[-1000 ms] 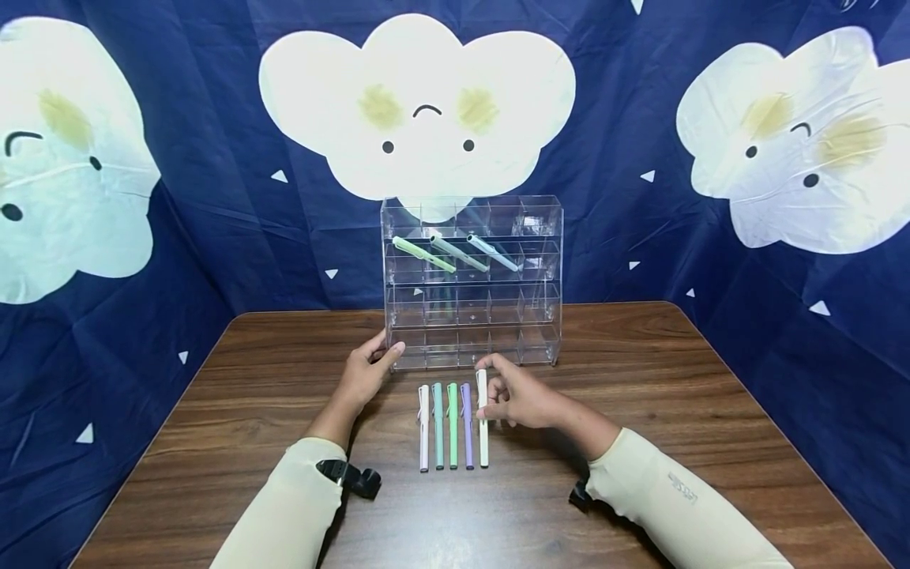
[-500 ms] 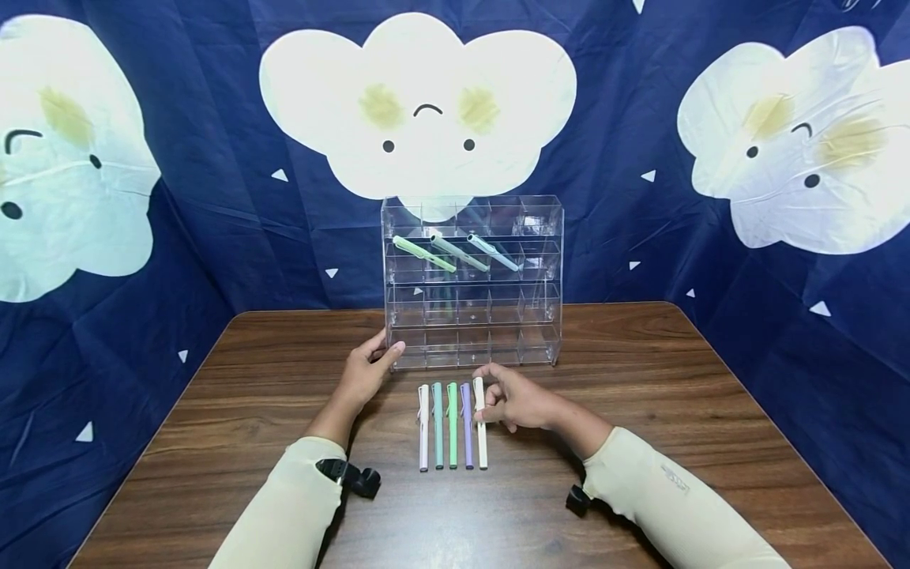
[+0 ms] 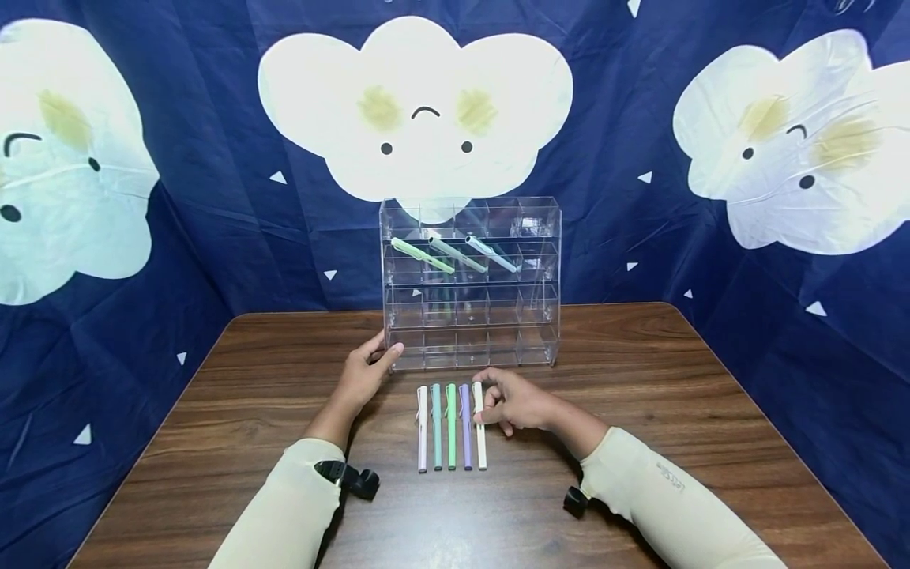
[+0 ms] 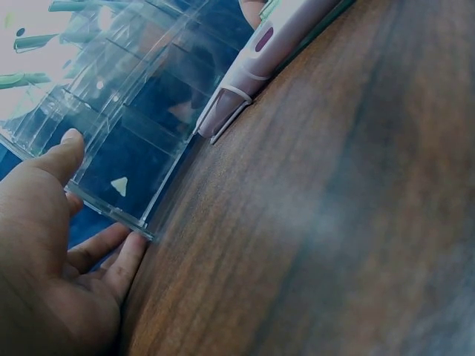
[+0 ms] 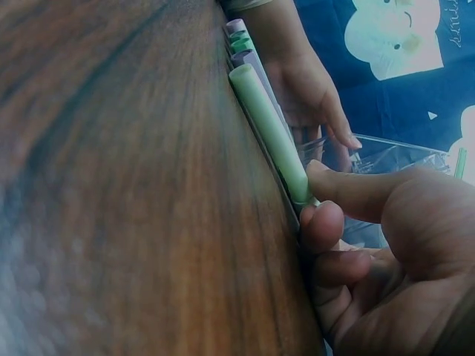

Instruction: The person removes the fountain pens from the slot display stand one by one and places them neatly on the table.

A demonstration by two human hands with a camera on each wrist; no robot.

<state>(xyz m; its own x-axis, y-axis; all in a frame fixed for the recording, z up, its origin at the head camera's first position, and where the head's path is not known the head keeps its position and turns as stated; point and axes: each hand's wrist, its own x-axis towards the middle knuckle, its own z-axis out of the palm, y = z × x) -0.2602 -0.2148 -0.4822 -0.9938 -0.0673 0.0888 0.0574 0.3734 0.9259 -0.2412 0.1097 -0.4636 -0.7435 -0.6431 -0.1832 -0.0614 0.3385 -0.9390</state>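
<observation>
A clear acrylic display rack (image 3: 472, 304) with tiered compartments stands on the table. My left hand (image 3: 364, 375) grips its lower left side, the thumb in front and the fingers round the edge in the left wrist view. A cream-white pen (image 3: 480, 442) lies at the right end of a row of pens. My right hand (image 3: 522, 403) pinches its capped upper part between thumb and curled fingers; in the right wrist view the white pen (image 5: 269, 126) looks pale green. Left of it lie a purple pen (image 3: 466, 442), a green pen (image 3: 451, 431), a teal pen (image 3: 437, 435) and a pale pink pen (image 3: 423, 435).
In the rack's second tier from the top, a light green pen (image 3: 423, 255), a grey-green pen (image 3: 458, 254) and a pale blue pen (image 3: 491, 254) lean slantwise. The wooden table (image 3: 284, 348) ends at a blue cloth backdrop (image 3: 626, 229) printed with clouds.
The white pen has shifted slightly towards the person and left, level with the row, with my right hand moving along. My left hand stays on the rack.
</observation>
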